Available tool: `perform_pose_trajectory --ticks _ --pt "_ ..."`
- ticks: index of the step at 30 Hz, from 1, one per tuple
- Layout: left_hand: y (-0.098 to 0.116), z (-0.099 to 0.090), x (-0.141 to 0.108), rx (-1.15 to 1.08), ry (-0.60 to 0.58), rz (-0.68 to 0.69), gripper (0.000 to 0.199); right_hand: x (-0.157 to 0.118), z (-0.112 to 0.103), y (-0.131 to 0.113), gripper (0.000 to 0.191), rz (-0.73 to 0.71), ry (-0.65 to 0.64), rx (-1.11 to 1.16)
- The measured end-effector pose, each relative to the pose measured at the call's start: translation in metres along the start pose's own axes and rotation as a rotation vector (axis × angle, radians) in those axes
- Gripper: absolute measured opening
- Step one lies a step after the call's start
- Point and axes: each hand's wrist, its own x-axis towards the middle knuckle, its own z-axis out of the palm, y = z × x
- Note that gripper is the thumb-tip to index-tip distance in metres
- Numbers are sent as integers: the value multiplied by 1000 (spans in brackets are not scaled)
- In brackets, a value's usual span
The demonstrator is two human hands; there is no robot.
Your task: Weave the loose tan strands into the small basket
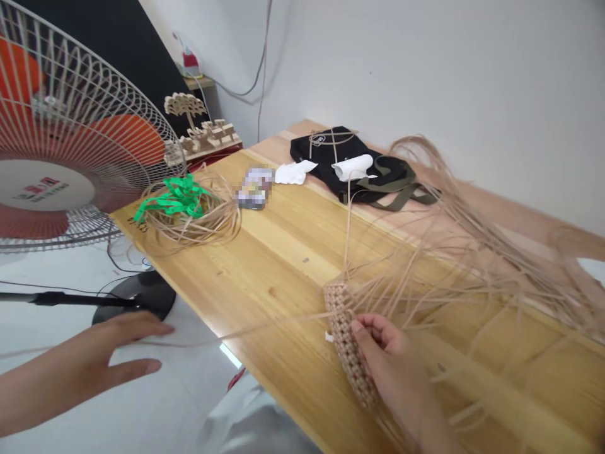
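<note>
A: Where's the woven rattan panel (343,334)?

B: On the desk (278,277), near its front edge. Right hand (392,372) curled firmly against it; left hand (80,359) open, fingers apart, off the desk (beside the fan base (137,296)).

A: Handling?

B: Probably light, springy. Grip the dense weave, not the loose strands (454,277).
</note>
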Motion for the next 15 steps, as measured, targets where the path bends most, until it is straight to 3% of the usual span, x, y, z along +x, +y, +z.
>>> perform_pose_trajectory --ticks 3,7,9,12,15 --pt "50 10 10 -73 94 184 41 -3 2 -3 23 -10 9 -3" --pt "145 45 24 -427 -5 534 23 -5 1 -7 26 -19 -11 -8" --pt "179 69 28 -549 -49 593 22 -5 1 -9 28 -15 -26 -5" --pt "203 98 28 -672 -33 546 23 -6 0 -9 29 -4 -34 2" --pt "208 111 24 -753 7 442 21 -7 0 -9 28 -1 -42 5"
